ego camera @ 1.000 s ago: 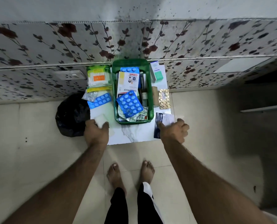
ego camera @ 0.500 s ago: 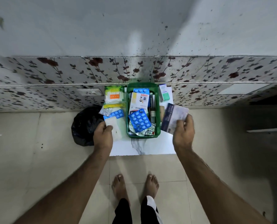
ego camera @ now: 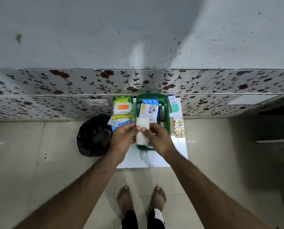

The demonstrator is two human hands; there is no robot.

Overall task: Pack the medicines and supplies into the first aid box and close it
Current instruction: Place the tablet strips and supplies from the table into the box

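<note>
The open green first aid box stands on a white marble board against the wall. Inside it lie a white plaster carton and a blue blister strip. My left hand and my right hand meet over the front half of the box, and both pinch a white gauze pack held lengthwise above it. The hands and the pack hide the front contents of the box.
Left of the box lie a cotton swab pack, a clear blister and a blue blister strip. On its right sit a green-white carton, a brown roll and a gold blister pack. A black bag rests on the floor.
My left hand carried the white pack from the left of the board to over the box. My right hand came in to grip it too; the dark leaflet it held is out of sight.
</note>
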